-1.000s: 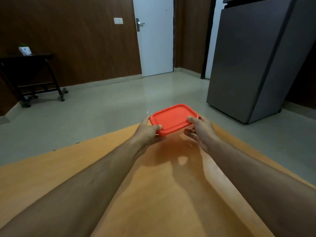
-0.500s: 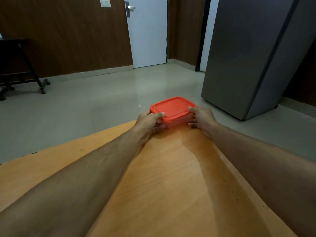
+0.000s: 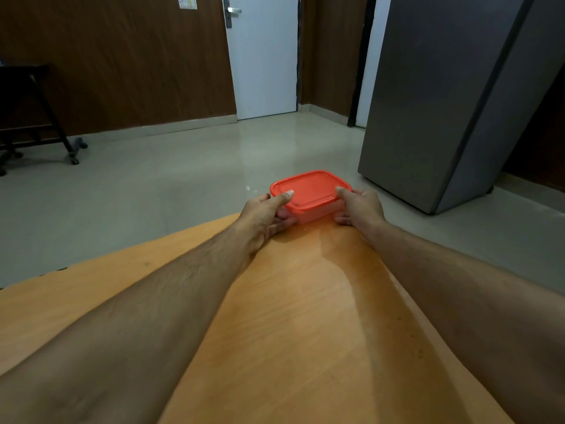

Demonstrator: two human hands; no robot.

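Dim, warm indoor light. Soft arm shadows fall on the wooden table [image 3: 290, 332] at centre, and a pale sheen streaks the floor [image 3: 253, 154]. Wide-angle distortion tilts the fridge [image 3: 428, 87] at upper right. Focus is fairly sharp.

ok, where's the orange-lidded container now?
Head view: the container sits at the far corner of the wooden table, near centre frame, held between the left hand and right hand.

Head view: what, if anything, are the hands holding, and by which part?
A red-lidded container, held by its two short ends: the left hand grips the left end, the right hand the right end, each thumb on its top edge.
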